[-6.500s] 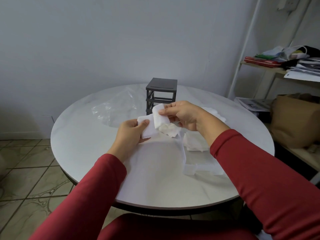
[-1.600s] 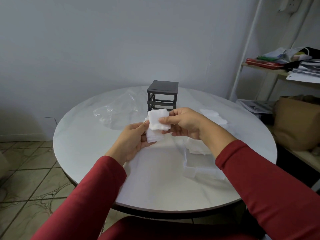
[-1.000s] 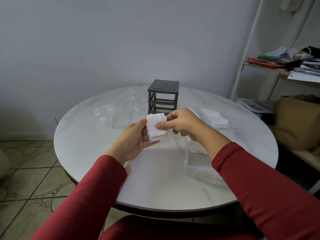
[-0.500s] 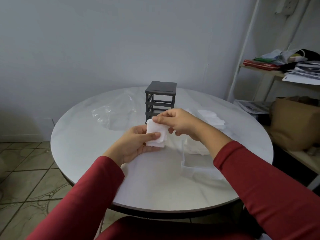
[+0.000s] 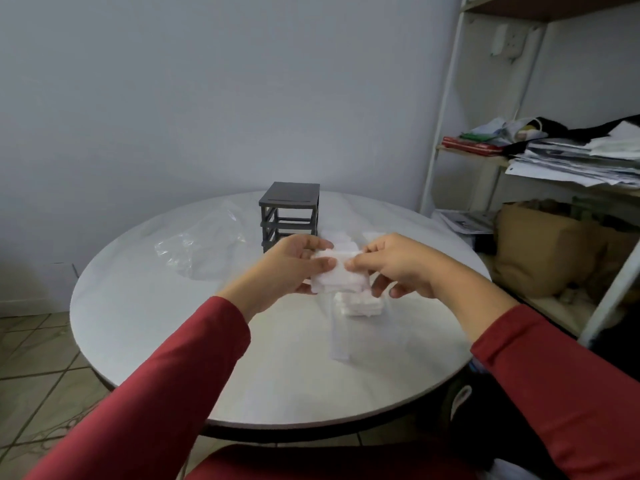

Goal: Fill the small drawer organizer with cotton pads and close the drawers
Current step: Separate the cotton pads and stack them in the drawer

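Note:
A stack of white cotton pads (image 5: 337, 277) is held between both hands above the round white table (image 5: 145, 306). My left hand (image 5: 289, 268) grips its left side and my right hand (image 5: 398, 263) pinches its right side. Right below them a clear plastic drawer (image 5: 341, 341) lies on the table with more cotton pads (image 5: 362, 304) in its far end. The dark grey drawer organizer frame (image 5: 290, 213) stands behind my hands, its slots open with no drawers in them. Loose cotton pads (image 5: 341, 237) lie beside the frame, partly hidden by my hands.
A crumpled clear plastic bag (image 5: 204, 247) lies left of the organizer. At the right stands a white shelf unit (image 5: 446, 133) stacked with papers (image 5: 581, 161), with a brown paper bag (image 5: 543, 251) on its lower shelf. Tiled floor shows at the left.
The stack of pads has shifted right, over the clear drawer. My right hand moved from pinching the top of the stack to gripping its right side. The view has tilted upward.

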